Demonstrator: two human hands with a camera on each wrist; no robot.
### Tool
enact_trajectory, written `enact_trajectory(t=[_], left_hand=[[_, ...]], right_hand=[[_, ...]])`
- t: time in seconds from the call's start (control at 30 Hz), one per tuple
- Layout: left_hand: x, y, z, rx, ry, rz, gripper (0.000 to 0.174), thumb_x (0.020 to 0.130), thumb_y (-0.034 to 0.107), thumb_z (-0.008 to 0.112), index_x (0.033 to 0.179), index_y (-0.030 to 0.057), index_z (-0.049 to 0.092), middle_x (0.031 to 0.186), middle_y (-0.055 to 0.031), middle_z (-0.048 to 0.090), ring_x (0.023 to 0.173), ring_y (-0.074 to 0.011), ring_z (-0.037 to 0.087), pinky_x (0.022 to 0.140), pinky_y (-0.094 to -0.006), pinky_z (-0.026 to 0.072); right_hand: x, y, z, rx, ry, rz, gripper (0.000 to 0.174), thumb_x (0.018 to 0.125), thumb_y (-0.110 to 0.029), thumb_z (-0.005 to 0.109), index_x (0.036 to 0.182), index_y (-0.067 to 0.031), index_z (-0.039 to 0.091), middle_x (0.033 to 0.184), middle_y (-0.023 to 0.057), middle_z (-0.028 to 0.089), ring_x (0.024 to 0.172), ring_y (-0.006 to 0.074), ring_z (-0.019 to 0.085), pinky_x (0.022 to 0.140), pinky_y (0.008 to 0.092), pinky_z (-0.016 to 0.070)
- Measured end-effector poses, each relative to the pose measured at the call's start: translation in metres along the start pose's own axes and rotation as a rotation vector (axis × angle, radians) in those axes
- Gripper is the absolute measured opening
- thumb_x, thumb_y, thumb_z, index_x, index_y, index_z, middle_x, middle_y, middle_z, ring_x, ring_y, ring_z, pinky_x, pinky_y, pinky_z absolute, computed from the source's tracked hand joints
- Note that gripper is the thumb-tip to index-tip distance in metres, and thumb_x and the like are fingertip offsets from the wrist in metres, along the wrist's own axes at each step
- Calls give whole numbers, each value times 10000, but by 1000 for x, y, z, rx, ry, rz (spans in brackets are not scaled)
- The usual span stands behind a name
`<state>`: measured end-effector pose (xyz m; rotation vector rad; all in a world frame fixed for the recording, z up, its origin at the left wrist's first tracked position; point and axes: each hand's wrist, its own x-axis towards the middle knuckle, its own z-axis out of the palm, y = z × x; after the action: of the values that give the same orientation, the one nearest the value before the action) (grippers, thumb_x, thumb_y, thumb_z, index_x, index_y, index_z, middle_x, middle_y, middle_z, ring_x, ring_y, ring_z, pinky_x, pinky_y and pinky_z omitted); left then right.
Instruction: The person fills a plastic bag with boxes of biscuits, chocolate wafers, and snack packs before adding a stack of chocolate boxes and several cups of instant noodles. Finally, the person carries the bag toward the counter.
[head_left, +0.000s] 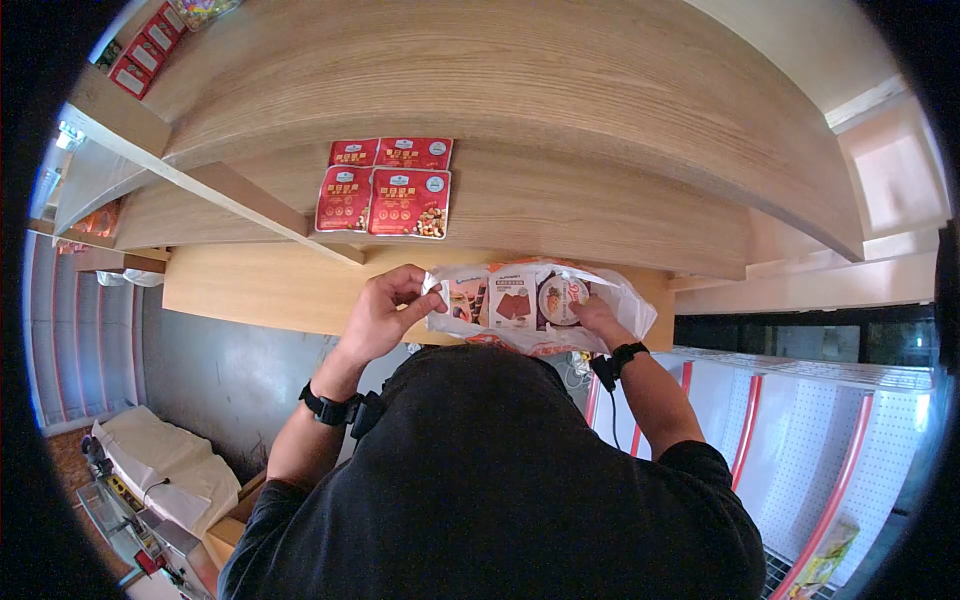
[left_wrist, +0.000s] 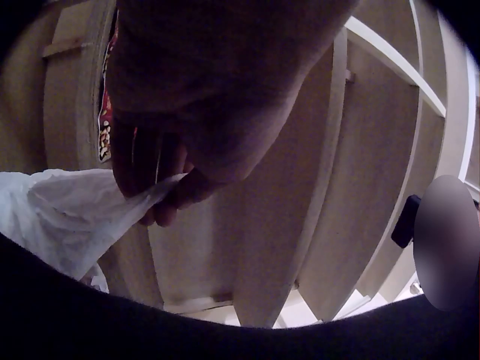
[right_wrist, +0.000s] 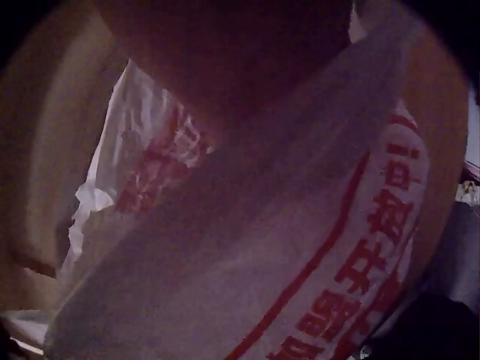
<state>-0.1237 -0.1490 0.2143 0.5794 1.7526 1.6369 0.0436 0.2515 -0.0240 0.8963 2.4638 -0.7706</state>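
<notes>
A white plastic bag with orange-red print lies with its mouth open toward me on the wooden surface in the head view. My left hand pinches the bag's left rim between thumb and fingers; the left wrist view shows the film drawn taut from the fingertips. Inside are a pack with brown sticks pictured, a white pack with a dark red picture and a purple pack with a round white label. Reaching into the bag, my right hand holds the purple pack's right side, its fingers partly hidden.
Several red nut pouches lie on the shelf beyond the bag. A wooden divider runs along the left. Small red boxes stand at upper left. A white pegboard rack with red strips is at right.
</notes>
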Motion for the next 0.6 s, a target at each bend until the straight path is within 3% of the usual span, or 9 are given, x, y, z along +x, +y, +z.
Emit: enact_trajectory(t=[0.1, 0.3, 0.4, 0.5, 0.6], left_hand=[[0, -3, 1, -3, -2, -6, 95, 979, 27, 648, 1058, -18, 618, 946, -87, 737, 914, -140, 697, 840, -290, 540], [-1, -10, -2, -69, -8, -24, 105, 982, 53, 656, 1062, -12, 638, 933, -80, 742, 890, -130, 696, 807, -288, 533], [-4, -1, -7, -119, 11, -38, 91, 979, 29, 647, 1055, -21, 644, 905, -90, 724, 888, -149, 691, 830, -293, 535], [-9, 1, -16, -187, 69, 5, 94, 969, 37, 653, 1048, -14, 652, 900, -94, 729, 860, -158, 689, 825, -308, 530], [-16, 13, -22, -191, 162, -11, 93, 964, 43, 645, 1038, -12, 655, 884, -95, 731, 845, -169, 691, 839, -320, 527]], right_hand=[[10, 14, 4, -139, -150, -33, 706, 939, -509, 609, 1241, 129, 592, 1241, 330, 635, 1184, 446, 614, 1026, 476, 471], [22, 40, 18, 52, -44, -57, 642, 924, -445, 657, 1266, 94, 587, 1260, 342, 617, 1190, 463, 603, 1036, 481, 466], [7, 22, 1, -51, 32, -23, 603, 905, -402, 694, 1308, 34, 588, 1250, 326, 631, 1220, 452, 590, 1048, 471, 461], [-31, -15, -50, -346, -93, -133, 636, 873, -391, 735, 1378, -44, 562, 1301, 262, 635, 1227, 421, 595, 1061, 446, 454], [-17, 36, -55, -187, -256, -238, 682, 842, -391, 768, 1416, -100, 544, 1369, 187, 619, 1250, 375, 583, 1074, 419, 443]])
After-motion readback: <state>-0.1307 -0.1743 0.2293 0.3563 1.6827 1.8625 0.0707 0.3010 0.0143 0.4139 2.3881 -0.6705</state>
